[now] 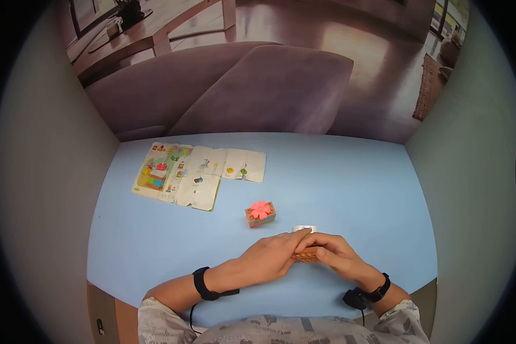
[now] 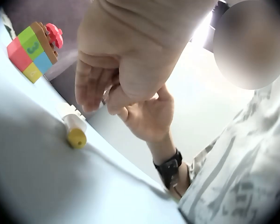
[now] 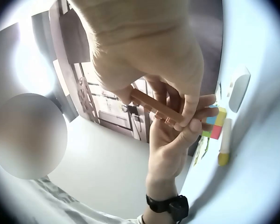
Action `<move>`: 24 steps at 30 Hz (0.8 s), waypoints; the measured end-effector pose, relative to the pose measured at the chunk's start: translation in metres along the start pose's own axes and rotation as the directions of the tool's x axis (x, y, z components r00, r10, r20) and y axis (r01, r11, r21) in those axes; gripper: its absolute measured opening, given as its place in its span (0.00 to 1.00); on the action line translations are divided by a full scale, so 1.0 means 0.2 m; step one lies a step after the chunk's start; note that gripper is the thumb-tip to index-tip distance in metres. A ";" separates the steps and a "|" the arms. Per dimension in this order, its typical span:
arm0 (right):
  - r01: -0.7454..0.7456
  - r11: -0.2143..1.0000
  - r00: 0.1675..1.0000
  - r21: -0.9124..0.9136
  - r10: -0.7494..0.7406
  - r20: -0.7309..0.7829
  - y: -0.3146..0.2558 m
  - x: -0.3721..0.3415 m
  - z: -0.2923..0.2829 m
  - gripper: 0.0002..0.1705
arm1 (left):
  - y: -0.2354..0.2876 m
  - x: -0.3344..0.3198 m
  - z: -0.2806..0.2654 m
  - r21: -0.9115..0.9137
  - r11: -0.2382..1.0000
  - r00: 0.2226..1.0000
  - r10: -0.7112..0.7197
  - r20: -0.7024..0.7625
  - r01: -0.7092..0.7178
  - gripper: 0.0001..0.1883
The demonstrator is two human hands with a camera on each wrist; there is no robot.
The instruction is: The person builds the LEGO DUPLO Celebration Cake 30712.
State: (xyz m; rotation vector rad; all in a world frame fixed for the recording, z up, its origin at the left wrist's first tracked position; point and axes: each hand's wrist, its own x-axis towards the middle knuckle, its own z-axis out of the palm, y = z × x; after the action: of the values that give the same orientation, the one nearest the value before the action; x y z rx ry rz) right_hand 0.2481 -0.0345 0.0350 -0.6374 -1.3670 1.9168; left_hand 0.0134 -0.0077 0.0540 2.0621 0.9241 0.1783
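Observation:
My right hand (image 1: pixel 343 259) pinches a flat brown studded toy brick (image 3: pixel 156 106) between thumb and fingers, studs facing my body. Against the far end of that brick lies my left hand (image 1: pixel 269 253), its fingers stretched out across the right fingertips; its thumb is close to the brick's end in the right wrist view. Just beyond the hands is a white block (image 1: pixel 305 228), partly covered by them. A white cylinder with a yellow end (image 2: pixel 75 131) lies on the table below the left hand. Farther off stands a colourful brick stack (image 2: pixel 33 52) topped by a pink flower (image 1: pixel 261 210).
A creased instruction sheet (image 1: pixel 203 172) with brick pictures is spread at the back left of the blue table (image 1: pixel 338 178). Grey walls (image 1: pixel 51 143) rise at both sides, and a printed room scene stands behind. Black straps with cables sit on both wrists.

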 end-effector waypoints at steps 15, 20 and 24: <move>-0.027 0.930 0.995 -0.365 0.059 0.078 -0.06 -0.01 -0.04 0.17 | 0.02 -0.18 -0.08 0.687 0.724 0.969 -0.212 0.125 0.070 0.30; -0.059 0.927 0.987 -0.371 0.111 0.119 -0.06 -0.01 -0.03 0.17 | -0.09 -0.17 -0.04 0.615 0.789 0.985 -0.109 0.135 0.003 0.17; -0.037 0.910 0.986 -0.414 0.101 0.132 -0.02 -0.02 -0.03 0.17 | -0.10 -0.16 -0.04 0.589 0.807 0.973 -0.115 0.200 -0.026 0.19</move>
State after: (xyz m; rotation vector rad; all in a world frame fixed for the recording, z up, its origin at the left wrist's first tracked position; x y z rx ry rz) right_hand 0.2564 -0.0320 0.0368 -0.7594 -1.8955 1.7697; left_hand -0.0242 -0.0159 0.0502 2.5547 0.9618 -0.4234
